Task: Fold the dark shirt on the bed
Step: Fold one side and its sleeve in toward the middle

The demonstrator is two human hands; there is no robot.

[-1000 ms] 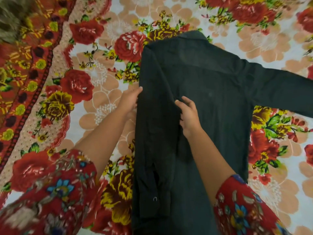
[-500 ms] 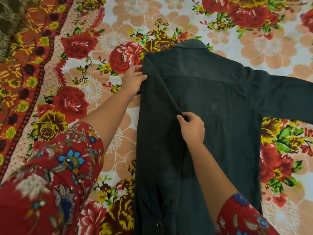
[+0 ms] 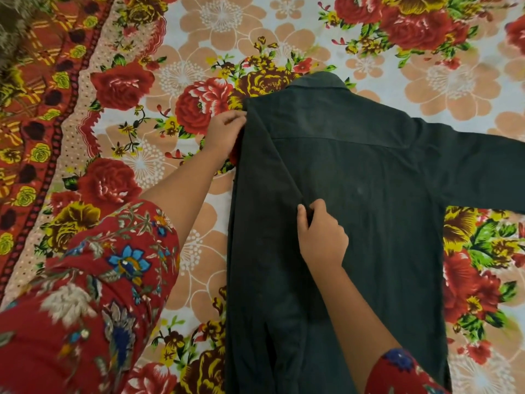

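Found the dark shirt [image 3: 377,223] lying back-up on the floral bed [image 3: 196,268], collar [image 3: 315,81] at the shirt's far end. Saw 1 sleeve [image 3: 267,251] folded in over the shirt's back, the other sleeve [image 3: 483,172] stretched flat out from the shirt's right shoulder. Pinched the shirt's left shoulder edge with the left grip [image 3: 224,132], fingers curled on cloth. Closed the right grip [image 3: 322,234] on the folded sleeve's edge at mid-back.
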